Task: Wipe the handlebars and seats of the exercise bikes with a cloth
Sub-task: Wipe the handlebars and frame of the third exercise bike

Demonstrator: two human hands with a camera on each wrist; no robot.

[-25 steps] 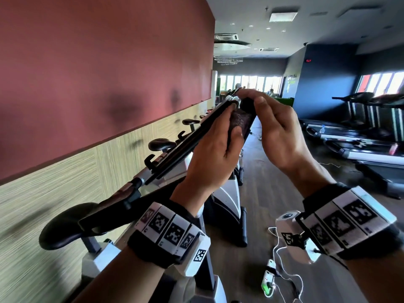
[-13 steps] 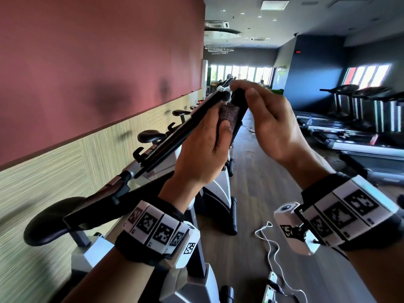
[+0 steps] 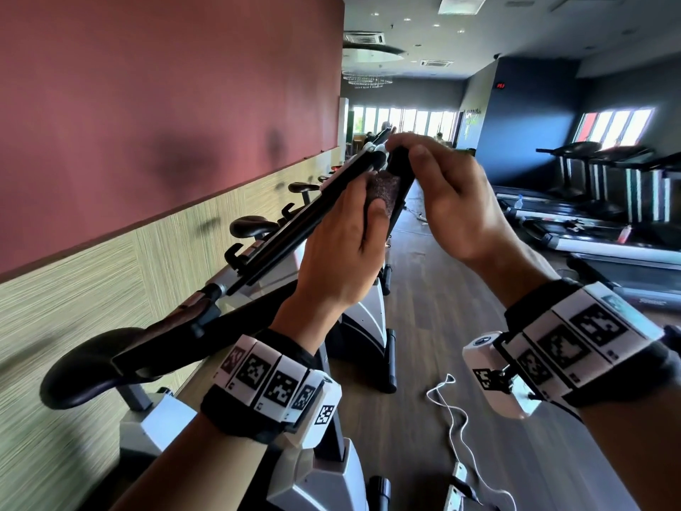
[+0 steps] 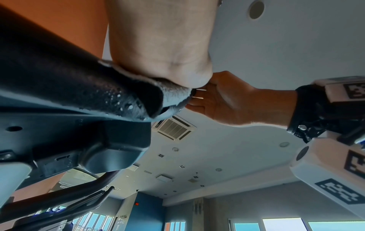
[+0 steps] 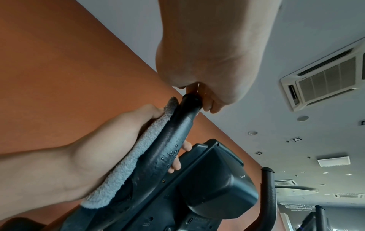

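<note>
Nearest seat (image 3: pixel 84 366): no sign whether wiped. Left hand (image 3: pixel 339 248): wrapped round grey cloth (image 5: pixel 126 164) and pressing it onto handlebar (image 5: pixel 168 150), droplets still on the grip. Right hand (image 3: pixel 453 201): fingers pinching the handlebar's end cap. Farther bikes (image 3: pixel 254 226) along the wall: judged still to do; task likely early.

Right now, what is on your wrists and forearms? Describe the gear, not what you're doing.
Both forearms are bare, no sleeves. Each wrist wears a black strap carrying a band of white tiles printed with black square codes: left wristband, right wristband. A white rounded camera housing, also coded, hangs under the right wrist, with a similar white block on the left. The hands are ungloved.
</note>
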